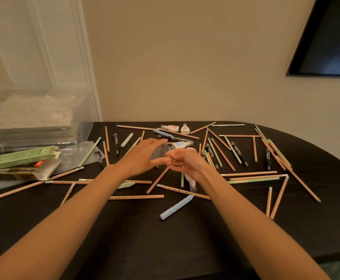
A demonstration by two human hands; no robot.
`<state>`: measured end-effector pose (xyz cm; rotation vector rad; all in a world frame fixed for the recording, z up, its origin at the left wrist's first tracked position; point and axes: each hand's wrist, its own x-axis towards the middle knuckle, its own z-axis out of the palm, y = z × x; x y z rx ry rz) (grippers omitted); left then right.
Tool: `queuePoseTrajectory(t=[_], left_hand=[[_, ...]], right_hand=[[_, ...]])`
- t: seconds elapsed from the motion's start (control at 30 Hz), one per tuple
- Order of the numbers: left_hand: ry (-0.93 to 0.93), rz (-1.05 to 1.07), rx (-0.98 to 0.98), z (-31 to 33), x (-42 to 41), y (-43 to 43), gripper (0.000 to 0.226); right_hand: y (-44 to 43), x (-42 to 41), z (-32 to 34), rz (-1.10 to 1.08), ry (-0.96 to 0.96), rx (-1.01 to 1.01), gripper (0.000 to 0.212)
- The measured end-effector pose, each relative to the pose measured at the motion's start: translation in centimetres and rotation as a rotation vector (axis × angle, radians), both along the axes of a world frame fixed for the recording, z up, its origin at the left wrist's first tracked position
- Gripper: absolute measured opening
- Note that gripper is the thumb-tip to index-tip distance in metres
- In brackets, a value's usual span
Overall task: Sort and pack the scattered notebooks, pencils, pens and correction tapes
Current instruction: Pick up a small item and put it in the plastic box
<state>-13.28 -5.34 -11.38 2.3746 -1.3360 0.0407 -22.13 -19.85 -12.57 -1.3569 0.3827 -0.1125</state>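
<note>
- My left hand (144, 156) hovers flat, fingers straight and loose, over a clear plastic sleeve (159, 152) at mid-table; it grips nothing.
- My right hand (185, 163) sits just beside it with the fingers curled inward, tips meeting the left thumb. I cannot tell whether they pinch anything.
- A blue-and-white correction tape (180, 145) lies just behind both hands; a pink-labelled correction tape (170, 128) and a small white correction tape (185, 129) lie farther back.
- Natural-wood pencils (136, 197), pale green pencils (89, 152) and black pens (239, 154) are scattered across the black table (165, 249).
- Patterned notebooks (33, 116) are stacked in a clear plastic bin (84, 130) at far left, with an open green cardboard box (19, 158) in front.
</note>
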Motion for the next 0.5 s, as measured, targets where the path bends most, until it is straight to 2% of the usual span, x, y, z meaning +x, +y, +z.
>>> queuePoseTrajectory(t=[0.13,0.3,0.43,0.5], left_hand=[[-0.025,-0.044,-0.041,0.8,0.2,0.0,0.080],[0.055,-0.089,-0.138,1.8,0.3,0.1,0.078],[0.064,-0.079,-0.190,1.4,-0.3,0.2,0.067],[0.002,-0.049,-0.277,1.4,-0.6,0.3,0.063]], right_hand=[[-0.4,-0.1,0.2,0.118,-0.096,-0.062,0.020],[-0.5,-0.4,1.4,0.231,-0.187,-0.097,0.032],[-0.7,-1.0,1.7,0.260,-0.181,-0.094,0.028],[-0.9,-1.6,2.1,0.213,-0.158,-0.176,0.022]])
